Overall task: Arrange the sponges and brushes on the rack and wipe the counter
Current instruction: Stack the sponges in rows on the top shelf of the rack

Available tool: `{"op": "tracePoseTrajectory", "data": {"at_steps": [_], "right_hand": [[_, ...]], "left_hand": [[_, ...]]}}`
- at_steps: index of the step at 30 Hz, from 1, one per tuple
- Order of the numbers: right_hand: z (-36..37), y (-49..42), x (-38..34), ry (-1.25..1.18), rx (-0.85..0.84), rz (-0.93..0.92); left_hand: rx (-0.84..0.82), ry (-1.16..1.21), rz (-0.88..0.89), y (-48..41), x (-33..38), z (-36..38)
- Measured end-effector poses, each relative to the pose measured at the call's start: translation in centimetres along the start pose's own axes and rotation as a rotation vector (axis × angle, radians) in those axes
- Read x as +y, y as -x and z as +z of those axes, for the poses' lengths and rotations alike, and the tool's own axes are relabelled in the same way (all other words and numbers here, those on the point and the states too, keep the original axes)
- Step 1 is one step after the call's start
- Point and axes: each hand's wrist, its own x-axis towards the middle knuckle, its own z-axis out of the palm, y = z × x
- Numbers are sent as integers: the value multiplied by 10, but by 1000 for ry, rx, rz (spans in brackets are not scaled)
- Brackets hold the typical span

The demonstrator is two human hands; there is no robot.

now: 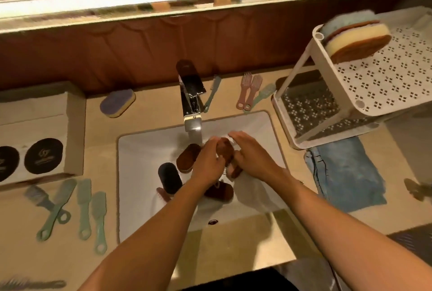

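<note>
Both hands are over the white sink (pixel 140 150). My left hand (pixel 207 164) and my right hand (pixel 251 156) grip one brown sponge (pixel 225 149) between them under the tap (pixel 190 94). Other sponges lie in the basin: a brown one (pixel 185 158), a dark one (pixel 169 177) and a brown one (pixel 222 191) partly hidden by my left wrist. Stacked sponges (pixel 355 38) sit on the top tier of the white rack (pixel 374 85). A purple and yellow sponge (pixel 117 103) lies on the counter (pixel 98 127) behind the sink.
Several green brushes (pixel 77 206) lie on the counter left of the sink. Pink brushes (pixel 247 90) and green brushes (pixel 212 93) lie behind it. A blue cloth (pixel 346 173) lies under the rack's front. A beige box (pixel 42 131) stands at the left.
</note>
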Motion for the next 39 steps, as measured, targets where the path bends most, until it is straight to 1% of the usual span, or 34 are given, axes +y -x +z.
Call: {"op": "tracePoseTrajectory", "data": {"at_steps": [3, 5, 7, 10, 15, 17, 19, 21, 23, 25, 27, 29, 31, 33, 35, 37, 39], "right_hand": [[20, -3, 12, -52, -36, -11], [38, -9, 25, -61, -115, 24], [59, -14, 45, -15, -177, 53], [79, -10, 58, 78, -164, 31], [95, -14, 61, 279, -107, -4], [99, -16, 64, 384, -151, 5], [104, -18, 70, 610, -230, -29], [101, -14, 67, 778, -274, -3], [96, -8, 63, 842, -259, -5], [93, -2, 64, 875, -211, -15], [89, 3, 66, 922, -206, -26], [89, 5, 68, 944, -230, -13], [91, 5, 73, 956, -231, 31], [90, 7, 72, 940, -184, 59], [86, 12, 71, 897, -119, 46], [78, 12, 67, 765, -74, 89], [59, 12, 58, 558, -1, 157]], "left_hand": [[-114, -50, -68, -2, -27, 14], [-198, -152, -89, -3, -42, 20], [-272, -265, -58, 1, -46, 23], [-372, -389, 39, 8, -54, 28], [-427, -622, 88, 10, -66, 34], [-467, -731, 114, 7, -65, 35], [-498, -865, 139, 7, -66, 37], [-522, -988, 177, 10, -67, 42], [-517, -1092, 232, 12, -73, 49], [-501, -1186, 320, 12, -80, 55], [-494, -1263, 405, 12, -83, 60], [-463, -1259, 412, 13, -83, 62], [-429, -1181, 367, 13, -81, 63], [-394, -1034, 321, 13, -77, 61], [-359, -856, 279, 13, -68, 55], [-313, -651, 202, 12, -59, 48], [-240, -496, 183, 7, -46, 39]]}}
